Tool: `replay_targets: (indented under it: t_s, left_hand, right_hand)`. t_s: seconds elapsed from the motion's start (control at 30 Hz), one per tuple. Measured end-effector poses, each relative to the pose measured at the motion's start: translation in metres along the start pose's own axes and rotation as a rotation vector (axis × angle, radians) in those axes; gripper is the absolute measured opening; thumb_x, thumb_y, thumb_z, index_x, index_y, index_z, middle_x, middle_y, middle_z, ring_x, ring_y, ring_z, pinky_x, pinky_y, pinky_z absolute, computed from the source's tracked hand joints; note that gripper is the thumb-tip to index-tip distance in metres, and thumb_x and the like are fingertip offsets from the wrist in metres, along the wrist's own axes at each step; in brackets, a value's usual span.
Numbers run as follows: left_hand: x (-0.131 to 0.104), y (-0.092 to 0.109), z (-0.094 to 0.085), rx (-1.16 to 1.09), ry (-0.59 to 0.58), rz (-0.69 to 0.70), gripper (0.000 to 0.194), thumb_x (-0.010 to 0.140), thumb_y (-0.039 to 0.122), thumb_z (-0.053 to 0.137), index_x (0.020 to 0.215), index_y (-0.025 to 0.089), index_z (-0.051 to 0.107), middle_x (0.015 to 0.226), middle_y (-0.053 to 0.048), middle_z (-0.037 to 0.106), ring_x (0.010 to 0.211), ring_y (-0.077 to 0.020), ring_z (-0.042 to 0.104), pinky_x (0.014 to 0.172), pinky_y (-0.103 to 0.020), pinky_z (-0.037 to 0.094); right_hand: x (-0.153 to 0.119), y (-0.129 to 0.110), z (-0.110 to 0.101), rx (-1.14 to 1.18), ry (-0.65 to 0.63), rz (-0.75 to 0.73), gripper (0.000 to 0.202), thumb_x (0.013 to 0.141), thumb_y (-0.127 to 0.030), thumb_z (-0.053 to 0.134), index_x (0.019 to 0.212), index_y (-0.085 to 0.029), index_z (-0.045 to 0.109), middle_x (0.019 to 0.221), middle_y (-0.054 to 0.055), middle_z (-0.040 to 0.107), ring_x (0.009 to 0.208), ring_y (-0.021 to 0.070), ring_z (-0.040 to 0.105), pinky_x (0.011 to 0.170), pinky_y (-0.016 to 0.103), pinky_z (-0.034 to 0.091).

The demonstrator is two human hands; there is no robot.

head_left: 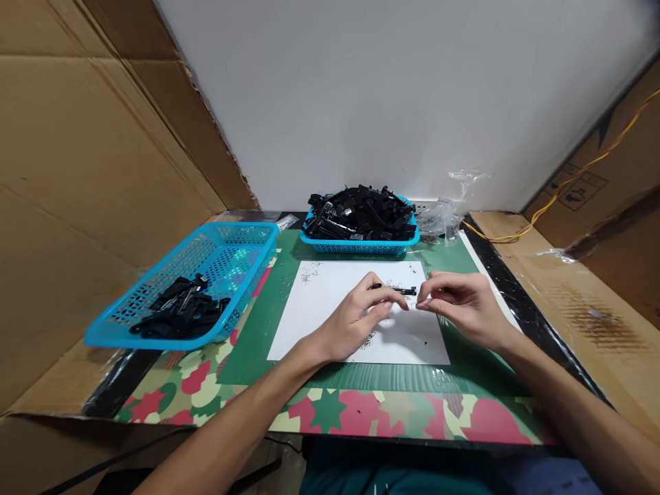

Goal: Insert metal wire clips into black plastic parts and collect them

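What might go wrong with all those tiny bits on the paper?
The tiny bits lie loose on the white paper, so a sleeve or a bump might scatter them. The left hand holds a slim black part just above some, and could brush them away. Also, the black parts in the far blue basket are heaped above its rim, so one might tumble down onto the paper.
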State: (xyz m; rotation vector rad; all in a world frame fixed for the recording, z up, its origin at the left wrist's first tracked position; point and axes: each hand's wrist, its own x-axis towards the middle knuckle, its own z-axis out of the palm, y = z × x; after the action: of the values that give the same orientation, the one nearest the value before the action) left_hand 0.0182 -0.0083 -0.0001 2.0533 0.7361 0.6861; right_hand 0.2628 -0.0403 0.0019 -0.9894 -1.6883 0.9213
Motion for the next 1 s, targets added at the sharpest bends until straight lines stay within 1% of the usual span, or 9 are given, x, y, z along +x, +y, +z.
replay_targets:
  t_s: [0.1,0.23,0.3,0.4,0.53,0.63,0.73,0.9,1.0]
  left_hand:
    - [-0.001,0.007,0.001,-0.073,-0.025,0.005,0.032,0.109,0.037,0.045,0.115,0.026,0.074,0.102,-0.005,0.052,0.1,-0.0216,0.057,0.098,-0.035,0.047]
    - [0.001,0.012,0.004,-0.129,-0.063,-0.004,0.032,0.11,0.039,0.045,0.1,0.021,0.07,0.1,-0.005,0.055,0.098,-0.0206,0.057,0.093,-0.033,0.047]
    - [0.001,0.012,0.005,-0.133,-0.075,-0.022,0.031,0.109,0.039,0.047,0.095,0.02,0.067,0.099,-0.005,0.056,0.098,-0.0204,0.057,0.092,-0.033,0.047]
    - [0.002,0.011,0.007,-0.099,-0.057,-0.038,0.032,0.11,0.04,0.046,0.094,0.021,0.066,0.1,-0.005,0.055,0.098,-0.0201,0.057,0.091,-0.033,0.048]
    - [0.002,0.007,0.008,0.013,0.041,-0.035,0.03,0.11,0.041,0.047,0.1,0.022,0.067,0.1,-0.004,0.053,0.096,-0.0196,0.057,0.092,-0.033,0.048]
    - [0.001,0.004,0.01,0.127,0.091,-0.015,0.029,0.11,0.04,0.047,0.104,0.022,0.069,0.102,-0.004,0.053,0.097,-0.0201,0.057,0.093,-0.034,0.049]
    - [0.0,0.001,0.011,0.232,0.121,0.014,0.027,0.11,0.036,0.047,0.106,0.022,0.069,0.104,-0.005,0.051,0.095,-0.0198,0.057,0.091,-0.034,0.05]
    - [-0.001,0.002,0.01,0.33,0.072,0.045,0.027,0.111,0.031,0.043,0.114,0.022,0.069,0.106,-0.006,0.051,0.097,-0.0202,0.058,0.092,-0.035,0.051]
    - [-0.001,0.004,0.01,0.35,0.032,0.076,0.033,0.11,0.021,0.04,0.133,0.026,0.063,0.11,-0.007,0.057,0.098,-0.0212,0.06,0.091,-0.036,0.052]
  right_hand:
    - [-0.002,-0.003,0.004,-0.033,-0.008,-0.077,0.015,0.093,-0.031,0.076,0.083,-0.022,0.081,0.07,0.003,0.066,0.061,0.0156,0.051,0.057,0.031,0.036]
    - [-0.002,-0.002,0.006,-0.11,-0.06,-0.128,0.017,0.096,-0.031,0.074,0.084,-0.023,0.082,0.066,0.001,0.063,0.056,0.014,0.047,0.054,0.03,0.034]
    - [-0.002,-0.001,0.006,-0.128,-0.068,-0.123,0.016,0.095,-0.032,0.074,0.085,-0.023,0.082,0.064,0.0,0.062,0.056,0.0137,0.047,0.053,0.029,0.034]
    - [-0.003,-0.001,0.009,-0.128,-0.047,-0.061,0.012,0.093,-0.032,0.077,0.087,-0.022,0.082,0.065,-0.001,0.061,0.054,0.0122,0.042,0.052,0.029,0.032]
    - [-0.003,-0.003,0.015,-0.109,-0.007,0.096,0.018,0.092,-0.038,0.076,0.088,-0.021,0.08,0.059,-0.003,0.052,0.052,0.0112,0.034,0.049,0.028,0.025]
    - [-0.002,-0.002,0.019,-0.09,-0.03,0.157,0.025,0.094,-0.043,0.071,0.088,-0.02,0.078,0.06,-0.003,0.051,0.053,0.0116,0.036,0.049,0.027,0.026]
    - [-0.001,0.0,0.022,-0.086,-0.053,0.188,0.027,0.096,-0.044,0.068,0.091,-0.018,0.077,0.06,-0.004,0.047,0.055,0.0117,0.037,0.05,0.026,0.027]
    - [0.0,0.0,0.021,-0.044,-0.076,0.208,0.021,0.093,-0.036,0.069,0.087,-0.017,0.075,0.06,-0.005,0.044,0.056,0.0108,0.035,0.052,0.026,0.027]
    - [0.002,0.001,0.012,-0.011,-0.047,0.232,0.02,0.088,-0.035,0.071,0.081,-0.016,0.073,0.059,-0.005,0.043,0.056,0.0103,0.032,0.051,0.026,0.026]
